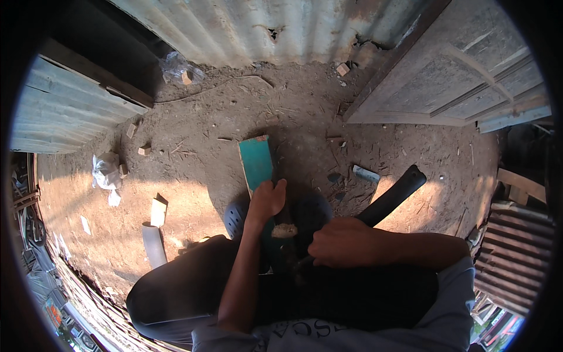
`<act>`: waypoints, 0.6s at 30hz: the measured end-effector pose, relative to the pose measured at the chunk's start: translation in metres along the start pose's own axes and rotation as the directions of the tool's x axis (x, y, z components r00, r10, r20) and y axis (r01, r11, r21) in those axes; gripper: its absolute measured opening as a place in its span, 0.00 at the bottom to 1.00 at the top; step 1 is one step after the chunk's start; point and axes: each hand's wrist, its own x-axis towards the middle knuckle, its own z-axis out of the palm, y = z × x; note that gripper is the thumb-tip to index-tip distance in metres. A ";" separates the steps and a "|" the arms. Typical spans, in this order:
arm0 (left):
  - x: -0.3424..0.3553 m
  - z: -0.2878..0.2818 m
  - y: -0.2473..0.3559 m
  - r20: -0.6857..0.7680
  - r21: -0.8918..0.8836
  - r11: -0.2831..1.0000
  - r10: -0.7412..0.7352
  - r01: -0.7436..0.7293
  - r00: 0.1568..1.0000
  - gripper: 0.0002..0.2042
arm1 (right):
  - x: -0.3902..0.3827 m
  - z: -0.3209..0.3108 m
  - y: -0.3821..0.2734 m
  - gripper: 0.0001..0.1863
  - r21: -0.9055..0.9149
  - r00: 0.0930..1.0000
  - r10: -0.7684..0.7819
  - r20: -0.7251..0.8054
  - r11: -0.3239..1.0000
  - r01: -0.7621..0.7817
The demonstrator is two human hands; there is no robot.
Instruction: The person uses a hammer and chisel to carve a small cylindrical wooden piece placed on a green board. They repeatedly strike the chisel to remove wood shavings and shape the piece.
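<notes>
A green-painted wooden board (256, 161) with a worn, bare edge stands out between my feet and runs back toward my lap. My left hand (268, 200) is closed on the board around its middle. A pale, rough tan patch (284, 230) shows just nearer to me than that hand. My right hand (334, 243) is a fist to the right of the board, closed on a dark tool (299, 261). The tool's end lies against the shadowed near part of the board; shadow hides its exact kind.
A long black strip (393, 196) lies right, partly behind my right forearm. A short grey-white piece (366, 173), wood blocks (144, 151), a plastic bag (106, 171) and a grey curved piece (154, 244) lie on the dirt. Corrugated metal (281, 29) and a wooden door (446, 70) stand ahead.
</notes>
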 end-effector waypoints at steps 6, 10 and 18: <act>-0.001 0.003 -0.005 -0.067 0.099 0.980 0.177 -0.170 0.982 0.12 | -0.008 -0.001 0.002 0.14 -0.013 0.998 -0.014 -0.060 1.000 0.013; 0.002 0.001 -0.010 -0.041 0.027 0.990 0.138 -0.137 0.990 0.12 | -0.013 -0.011 -0.009 0.10 0.016 0.998 0.063 -0.020 0.998 -0.063; 0.007 -0.005 -0.012 0.019 0.022 0.977 0.214 -0.214 0.977 0.12 | -0.016 -0.021 -0.015 0.18 0.046 0.996 -0.002 0.087 0.999 -0.002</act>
